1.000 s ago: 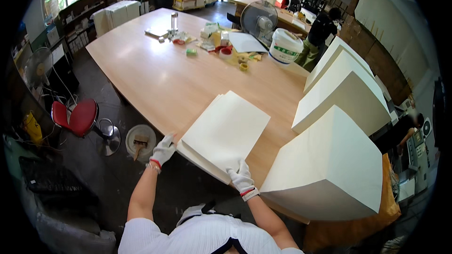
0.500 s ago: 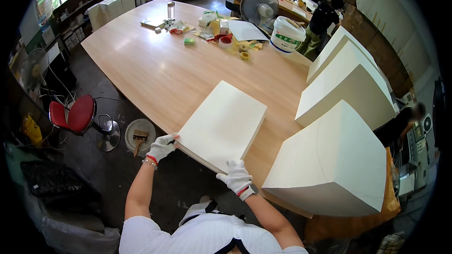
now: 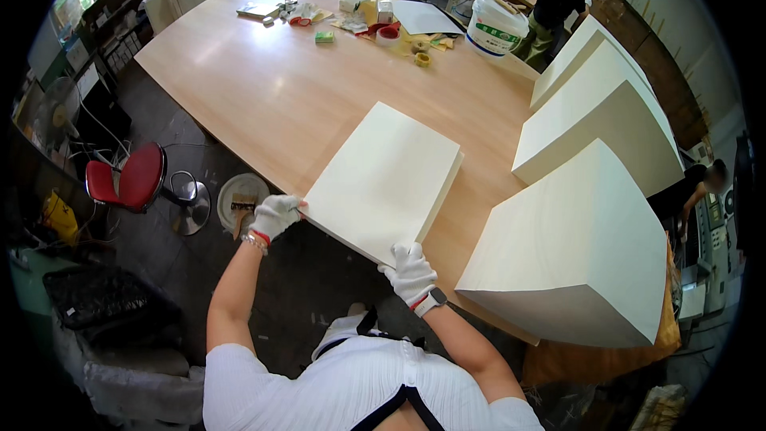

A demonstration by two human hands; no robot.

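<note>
At centre, left hand [image 3: 276, 217] pinches paper stack [image 3: 385, 182], right hand [image 3: 412, 273] touches its lower corner, grip indeterminable; uneven pushing could skew it.

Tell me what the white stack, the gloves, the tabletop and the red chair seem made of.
White stack: probably paper, matte; plain dull face, squared edges.
Gloves: likely knitted fabric, dull, creased, with red cuff trim.
Tabletop: wood or wood-look laminate, satin; tan, faintly streaked, with soft glare.
Red chair: seat perhaps vinyl or leather, from its smooth sheen; base likely polished metal, bright with reflections.
</note>
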